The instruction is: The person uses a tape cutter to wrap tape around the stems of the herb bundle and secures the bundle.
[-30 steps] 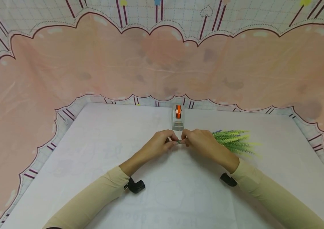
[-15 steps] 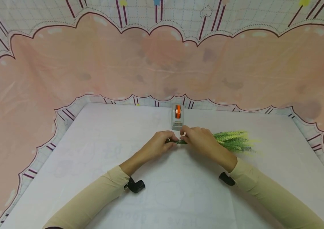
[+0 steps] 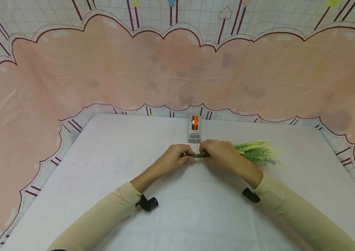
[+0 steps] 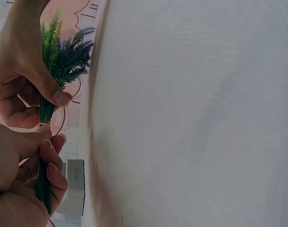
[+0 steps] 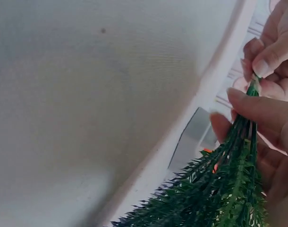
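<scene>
A bunch of artificial lavender [image 3: 255, 152], with green, yellow-green and purplish sprigs, lies sideways between my hands, its heads toward the right. My left hand [image 3: 177, 155] pinches the lower stems between thumb and fingers, and their dark green ends [image 4: 43, 189] run through its grip. My right hand [image 3: 222, 153] holds the stems higher up, just below the sprigs, with the thumb across them in the right wrist view. Between the two hands a pale, shiny band [image 5: 253, 86] circles the stems. The right hand hides part of the bunch in the head view.
Just beyond the hands stands a grey tape dispenser [image 3: 194, 134] with an orange roll core [image 3: 195, 122]. A white cloth [image 3: 117, 139] covers the table. A patterned peach curtain [image 3: 177, 69] hangs behind its far edge.
My right hand loosened with its index finger lifted, then closed on the stems again slightly farther right. More stem now shows between the hands. The left hand has barely moved.
</scene>
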`<action>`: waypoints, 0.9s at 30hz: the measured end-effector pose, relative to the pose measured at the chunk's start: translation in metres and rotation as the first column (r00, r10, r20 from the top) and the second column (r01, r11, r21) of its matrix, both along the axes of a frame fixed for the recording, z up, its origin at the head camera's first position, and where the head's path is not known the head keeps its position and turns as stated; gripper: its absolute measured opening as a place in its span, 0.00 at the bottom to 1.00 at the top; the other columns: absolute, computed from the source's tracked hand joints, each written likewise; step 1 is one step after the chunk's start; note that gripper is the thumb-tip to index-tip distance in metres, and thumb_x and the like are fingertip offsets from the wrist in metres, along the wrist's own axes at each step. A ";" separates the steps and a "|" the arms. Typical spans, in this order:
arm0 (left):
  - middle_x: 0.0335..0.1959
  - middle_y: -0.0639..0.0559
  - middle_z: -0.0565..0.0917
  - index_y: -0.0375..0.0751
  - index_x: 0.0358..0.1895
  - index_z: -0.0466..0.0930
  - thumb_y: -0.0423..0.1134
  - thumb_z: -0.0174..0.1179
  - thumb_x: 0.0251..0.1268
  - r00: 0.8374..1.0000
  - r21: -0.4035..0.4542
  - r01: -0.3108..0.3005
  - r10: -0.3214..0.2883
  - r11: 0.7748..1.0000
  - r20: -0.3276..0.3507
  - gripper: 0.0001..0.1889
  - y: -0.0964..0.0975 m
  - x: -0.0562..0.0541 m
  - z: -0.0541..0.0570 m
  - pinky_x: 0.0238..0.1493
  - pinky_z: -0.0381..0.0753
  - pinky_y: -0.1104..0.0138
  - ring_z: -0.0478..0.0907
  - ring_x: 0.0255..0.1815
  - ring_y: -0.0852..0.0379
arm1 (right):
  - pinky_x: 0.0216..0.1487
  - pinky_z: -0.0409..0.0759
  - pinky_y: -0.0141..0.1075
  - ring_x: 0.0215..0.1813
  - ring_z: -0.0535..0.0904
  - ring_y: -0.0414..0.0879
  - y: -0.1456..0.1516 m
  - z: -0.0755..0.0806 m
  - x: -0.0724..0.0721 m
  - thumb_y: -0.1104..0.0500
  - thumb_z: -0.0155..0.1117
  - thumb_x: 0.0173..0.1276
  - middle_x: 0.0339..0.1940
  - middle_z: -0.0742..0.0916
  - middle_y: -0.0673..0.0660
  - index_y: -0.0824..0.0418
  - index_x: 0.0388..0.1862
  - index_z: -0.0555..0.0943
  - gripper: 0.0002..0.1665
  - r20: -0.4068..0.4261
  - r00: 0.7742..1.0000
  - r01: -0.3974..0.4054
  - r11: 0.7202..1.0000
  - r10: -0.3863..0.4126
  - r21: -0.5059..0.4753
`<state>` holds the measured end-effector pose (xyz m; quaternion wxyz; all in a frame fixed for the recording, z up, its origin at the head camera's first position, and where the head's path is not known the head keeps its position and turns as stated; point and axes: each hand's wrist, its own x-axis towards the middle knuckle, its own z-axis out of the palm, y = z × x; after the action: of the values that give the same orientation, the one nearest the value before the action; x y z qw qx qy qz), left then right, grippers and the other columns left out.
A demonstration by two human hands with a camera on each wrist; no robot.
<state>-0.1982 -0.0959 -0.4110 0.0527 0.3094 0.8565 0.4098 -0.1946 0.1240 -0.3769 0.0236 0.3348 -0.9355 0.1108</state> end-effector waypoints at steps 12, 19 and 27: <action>0.35 0.47 0.87 0.34 0.44 0.87 0.31 0.63 0.71 0.998 -0.033 -0.004 0.006 0.999 0.060 0.06 -0.001 -0.002 0.001 0.33 0.77 0.72 0.76 0.30 0.62 | 0.28 0.78 0.41 0.31 0.82 0.42 0.006 -0.002 0.000 0.56 0.77 0.61 0.33 0.89 0.44 0.49 0.36 0.88 0.06 -0.105 0.994 -0.011 1.000 0.008 -0.027; 0.33 0.47 0.86 0.33 0.44 0.86 0.31 0.61 0.73 0.998 -0.032 0.005 -0.003 0.999 0.067 0.06 -0.003 -0.004 0.000 0.32 0.77 0.72 0.78 0.29 0.62 | 0.37 0.81 0.44 0.33 0.83 0.44 0.004 -0.004 -0.002 0.57 0.76 0.63 0.33 0.90 0.45 0.50 0.37 0.89 0.04 -0.120 0.993 -0.022 1.000 0.023 0.006; 0.34 0.46 0.86 0.32 0.44 0.86 0.29 0.58 0.74 0.999 -0.035 0.022 -0.021 0.999 0.040 0.07 -0.003 -0.005 -0.001 0.35 0.79 0.72 0.80 0.31 0.59 | 0.45 0.82 0.47 0.37 0.85 0.47 0.002 -0.003 0.001 0.60 0.75 0.64 0.35 0.90 0.48 0.54 0.38 0.89 0.05 -0.144 0.989 -0.036 0.999 0.039 0.025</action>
<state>-0.2034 -0.0993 -0.4117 0.0797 0.3093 0.8590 0.4001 -0.1932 0.1257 -0.3801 0.0851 0.3598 -0.9260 0.0761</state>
